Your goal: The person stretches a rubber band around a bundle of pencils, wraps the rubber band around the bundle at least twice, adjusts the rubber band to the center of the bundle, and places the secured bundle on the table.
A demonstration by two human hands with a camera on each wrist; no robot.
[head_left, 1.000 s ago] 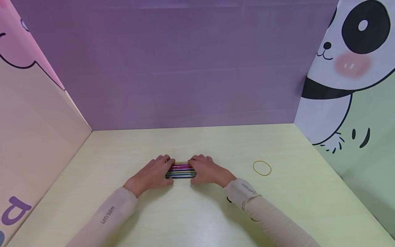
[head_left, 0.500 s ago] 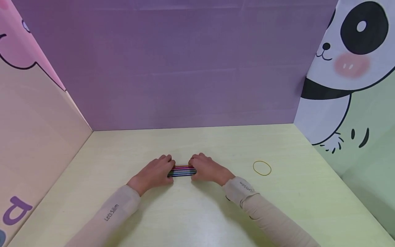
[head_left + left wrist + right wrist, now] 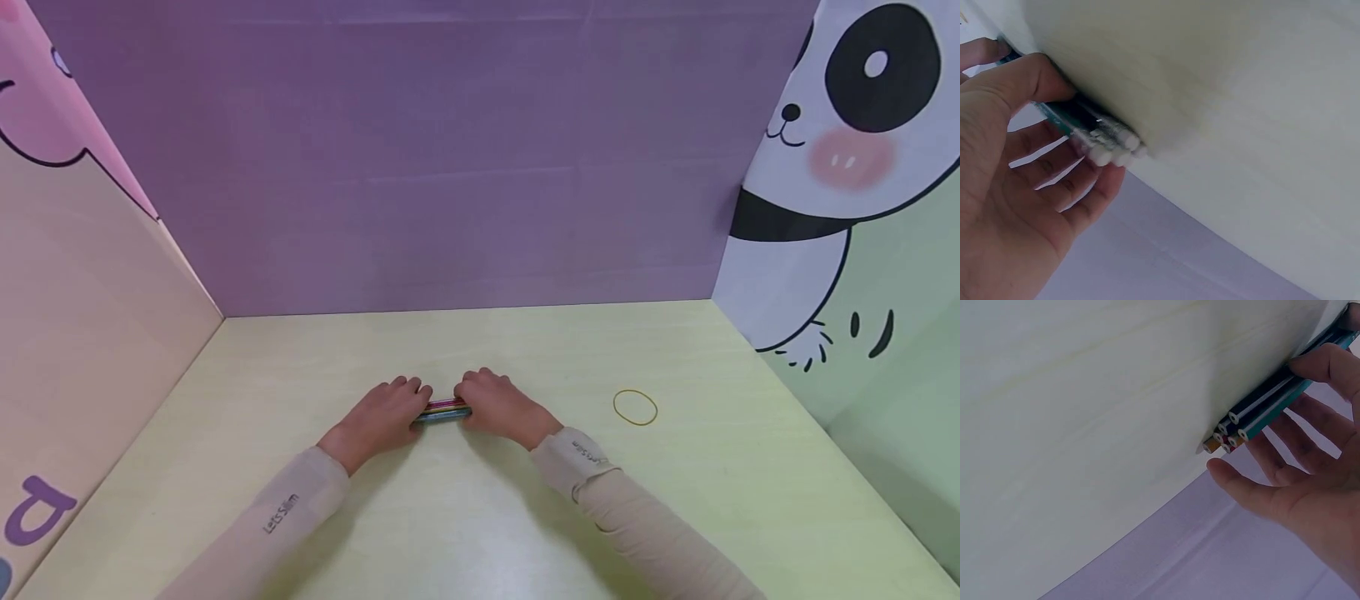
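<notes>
A bundle of unsharpened pencils lies sideways between my two hands at mid-table. My left hand grips its left end, thumb along the near side and fingers behind. White erasers stick out past that hand in the left wrist view. On the other end my right hand holds the bundle the same way, its index finger stretched beyond the grip. Flat, blunt pencil ends show there in dark blue, green, yellow and red. The middle of each hand's grip is partly hidden by the fingers.
A thin yellow rubber band lies on the pale table to the right of my right hand. A purple wall panel stands at the back, with printed panels on both sides.
The pencils, spread flatter a second ago, are now squeezed into a narrower, thicker bundle. My hands have drawn slightly closer together and the bundle tilts up a little at its right end.
</notes>
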